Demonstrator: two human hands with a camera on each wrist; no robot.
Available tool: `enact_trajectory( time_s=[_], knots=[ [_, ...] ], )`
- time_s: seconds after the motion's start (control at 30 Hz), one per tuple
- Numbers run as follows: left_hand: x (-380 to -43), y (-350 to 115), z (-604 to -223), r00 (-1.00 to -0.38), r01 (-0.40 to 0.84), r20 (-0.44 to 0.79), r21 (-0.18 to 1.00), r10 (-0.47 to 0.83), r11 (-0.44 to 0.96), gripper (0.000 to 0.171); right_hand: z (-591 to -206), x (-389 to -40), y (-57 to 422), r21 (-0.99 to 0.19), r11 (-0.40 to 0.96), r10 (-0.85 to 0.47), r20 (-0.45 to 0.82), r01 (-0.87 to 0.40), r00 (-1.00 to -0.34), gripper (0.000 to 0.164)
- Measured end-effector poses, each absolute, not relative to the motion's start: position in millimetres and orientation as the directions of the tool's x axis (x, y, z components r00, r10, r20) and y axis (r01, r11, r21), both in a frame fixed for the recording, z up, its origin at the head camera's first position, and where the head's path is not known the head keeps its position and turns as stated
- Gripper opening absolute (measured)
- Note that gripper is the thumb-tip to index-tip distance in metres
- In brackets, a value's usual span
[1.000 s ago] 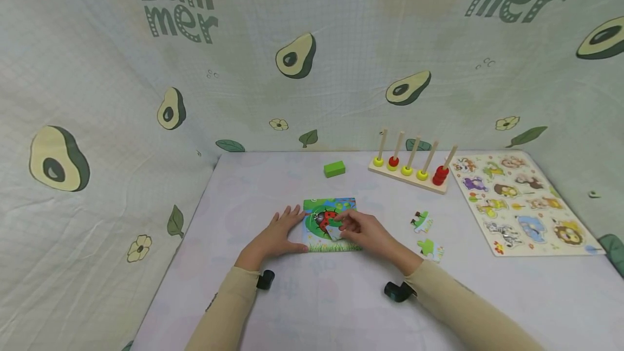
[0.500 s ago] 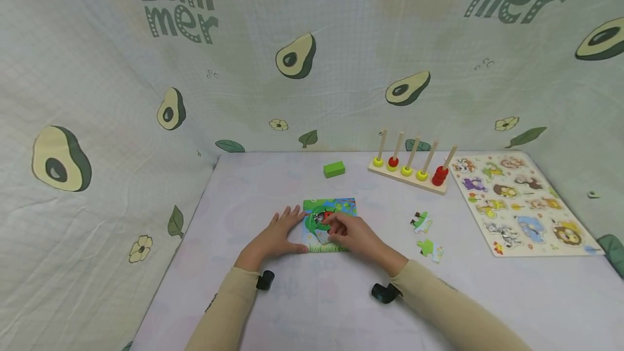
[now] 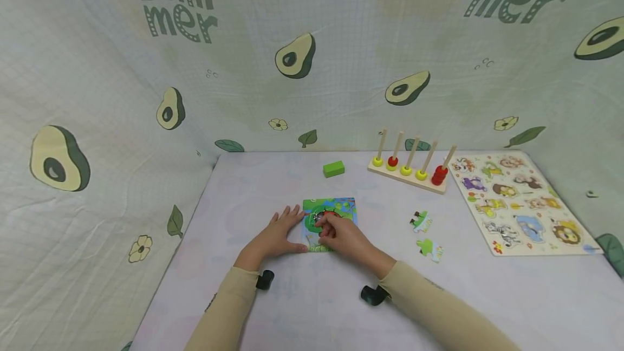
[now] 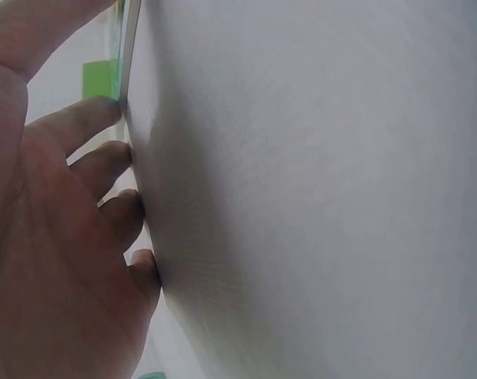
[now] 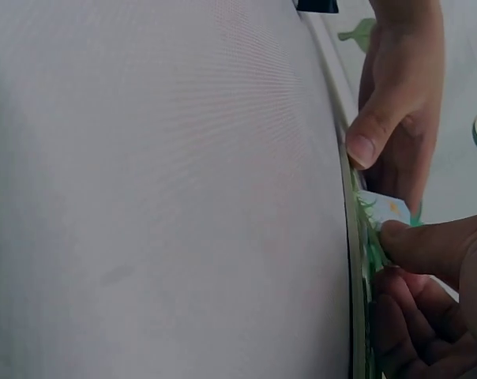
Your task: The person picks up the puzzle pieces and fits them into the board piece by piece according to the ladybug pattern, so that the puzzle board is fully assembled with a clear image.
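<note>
A square ladybug puzzle board [image 3: 345, 206] lies flat on the table. My left hand [image 3: 279, 236] rests at its left side with straight, spread fingers, the index fingertip and thumb touching the edge. Over the lower left of the board, my right hand [image 3: 345, 238] pinches a pale blue puzzle piece [image 5: 387, 207] between thumb and fingers; the right wrist view shows it tilted up from the board. In the head view the hand hides most of that piece and part of the ladybug. Two loose puzzle pieces, one with dark marks [image 3: 421, 222] and one light green [image 3: 429, 249], lie to the right.
A green block [image 3: 333, 169] sits behind the board. Further right stand a wooden peg stacker [image 3: 407, 176] with red and yellow rings and, beside it, an animal puzzle board [image 3: 528, 207]. A patterned cloth [image 3: 341, 107] hangs behind the table.
My right hand has moved left across the board with the pinched puzzle piece, from near its middle to its lower left. My left hand has stayed in place.
</note>
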State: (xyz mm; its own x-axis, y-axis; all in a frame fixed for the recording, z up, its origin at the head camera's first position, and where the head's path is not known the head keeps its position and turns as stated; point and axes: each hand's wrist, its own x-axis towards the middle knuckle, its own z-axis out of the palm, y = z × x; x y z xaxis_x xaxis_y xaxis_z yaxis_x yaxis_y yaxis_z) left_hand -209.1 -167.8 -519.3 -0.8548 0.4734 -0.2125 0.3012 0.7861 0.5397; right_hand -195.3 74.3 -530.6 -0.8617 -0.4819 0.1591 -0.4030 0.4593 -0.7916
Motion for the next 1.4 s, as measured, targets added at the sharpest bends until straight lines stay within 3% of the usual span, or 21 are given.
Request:
enact_trajectory(
  time_s=[0.33,0.6,0.9,1.13,1.4],
  knots=[
    [-210.0,-167.5,-520.5,-0.858,0.298,-0.213,0.535,0.467,0.791,0.097,-534.1,-192.1,64.5,-0.696,0.593,-0.431,0.148,-0.403,-0.89,0.028],
    [-211.2,-168.5,-522.8,-0.856,0.307,-0.209,0.528,0.472,0.792,0.097,-536.7,-192.1,63.0,-0.586,0.665,-0.428,0.211,-0.464,-0.879,0.03],
    [-211.5,-169.4,-523.8,-0.853,0.315,-0.199,0.541,0.482,0.78,0.097,-534.2,-192.1,64.1,-0.607,0.654,-0.433,0.187,-0.45,-0.882,0.035],
    [-211.6,-170.1,-525.1,-0.852,0.314,-0.204,0.538,0.482,0.782,0.098,-531.1,-191.5,66.9,-0.588,0.624,-0.527,0.17,-0.515,-0.833,0.053],
    [-211.3,-169.7,-524.3,-0.853,0.316,-0.204,0.531,0.48,0.786,0.098,-528.7,-190.3,65.5,-0.546,0.624,-0.567,0.177,-0.56,-0.804,0.05]
  ],
)
